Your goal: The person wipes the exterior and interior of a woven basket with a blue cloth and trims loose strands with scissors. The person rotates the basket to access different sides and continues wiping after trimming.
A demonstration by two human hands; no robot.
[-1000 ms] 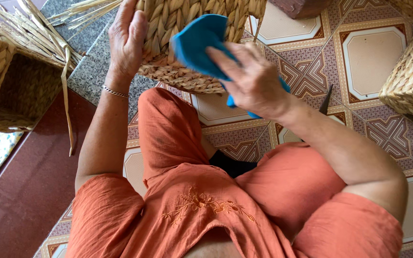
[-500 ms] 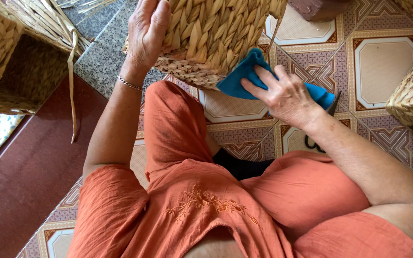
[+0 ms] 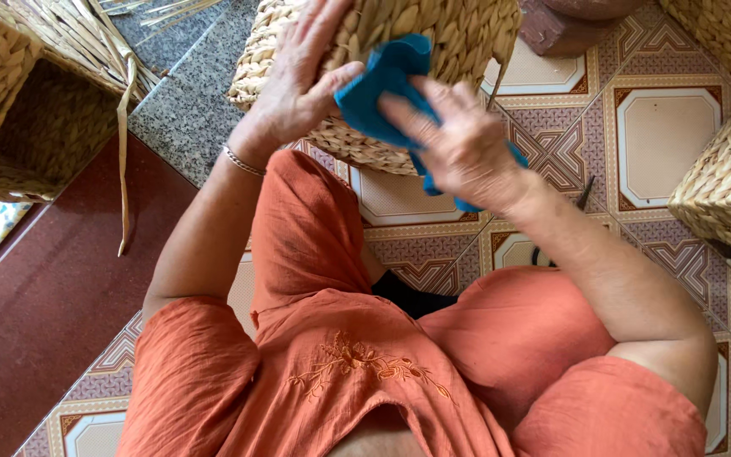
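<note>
Blue cloth [image 3: 382,89], tan woven basket [image 3: 442,34]

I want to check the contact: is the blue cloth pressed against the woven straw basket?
Yes, the right hand presses the blue cloth onto the side of the woven straw basket, which the left hand steadies.

Four woven baskets [image 3: 433,51]; one blue cloth [image 3: 382,85].
</note>
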